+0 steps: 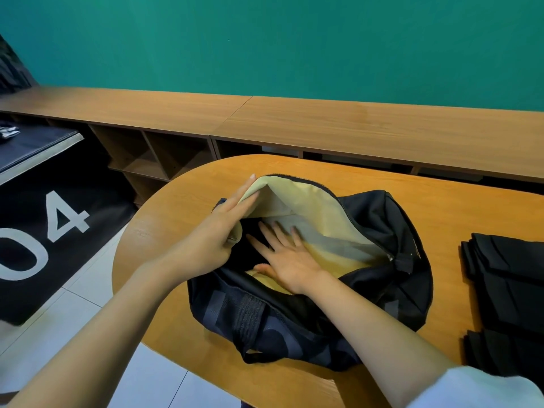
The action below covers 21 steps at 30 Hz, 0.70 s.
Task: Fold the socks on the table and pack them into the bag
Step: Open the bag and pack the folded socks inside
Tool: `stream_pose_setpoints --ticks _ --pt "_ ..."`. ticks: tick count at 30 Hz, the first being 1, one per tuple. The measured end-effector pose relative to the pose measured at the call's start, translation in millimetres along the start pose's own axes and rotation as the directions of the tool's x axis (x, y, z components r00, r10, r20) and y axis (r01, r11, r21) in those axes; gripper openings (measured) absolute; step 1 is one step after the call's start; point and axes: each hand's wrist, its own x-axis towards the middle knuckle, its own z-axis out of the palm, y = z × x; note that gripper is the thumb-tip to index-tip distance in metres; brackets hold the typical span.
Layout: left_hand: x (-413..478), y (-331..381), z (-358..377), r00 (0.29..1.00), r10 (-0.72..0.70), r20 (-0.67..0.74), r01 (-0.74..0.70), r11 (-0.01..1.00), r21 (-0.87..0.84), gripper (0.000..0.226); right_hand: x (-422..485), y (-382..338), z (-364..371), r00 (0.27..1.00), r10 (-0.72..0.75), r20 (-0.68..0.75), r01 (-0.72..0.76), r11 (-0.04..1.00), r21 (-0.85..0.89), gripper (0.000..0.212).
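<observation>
Packing step, I reckon: left hand (223, 231) pinches the bag (382, 219) flap up. Right hand (287, 257) lies flat inside, fingers spread and released, on something dark; can't tell if it's socks. Folded black socks (506, 275) sit stacked at the right edge of the table (456, 207), apart from the bag, so next I'd reach the right hand over for them.

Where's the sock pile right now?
Head view: the black sock pile sits at the table's right edge, just right of the bag.
</observation>
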Motion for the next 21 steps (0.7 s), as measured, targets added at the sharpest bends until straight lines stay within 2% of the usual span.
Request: stream_pose_setpoints --ticks 3,6,9,11,14,16,21 --pt "4 -3 3 1.0 -0.007 0.003 0.007 1.0 0.003 0.107 -23 0 -19 0.997 0.025 -0.077 -0.02 0.998 0.065 0.062" --pt "9 -4 9 1.0 -0.006 -0.003 0.006 1.0 0.003 0.107 -64 4 -30 0.985 0.027 -0.171 -0.029 1.0 -0.011 0.079" --pt "17 -1 17 1.0 -0.01 -0.018 0.011 1.0 0.029 0.106 -104 3 -36 0.992 0.01 -0.127 -0.026 0.991 -0.128 0.098" --pt "23 3 21 0.999 -0.031 -0.02 0.032 0.999 0.038 0.106 -123 3 -39 0.996 0.018 -0.082 -0.033 0.98 -0.194 0.102" --pt "33 11 26 0.998 -0.052 -0.03 0.053 0.998 0.028 0.108 -146 6 -47 0.999 0.044 -0.023 -0.048 0.967 -0.248 0.094" --pt "38 19 28 0.998 -0.043 -0.038 0.044 0.999 0.016 0.106 -158 12 -53 0.997 0.08 -0.022 -0.083 0.962 -0.262 0.081" --pt "47 48 44 0.999 -0.017 -0.038 0.016 1.0 -0.013 0.102 -187 34 -55 0.96 0.111 -0.257 -0.191 0.932 -0.309 0.05"
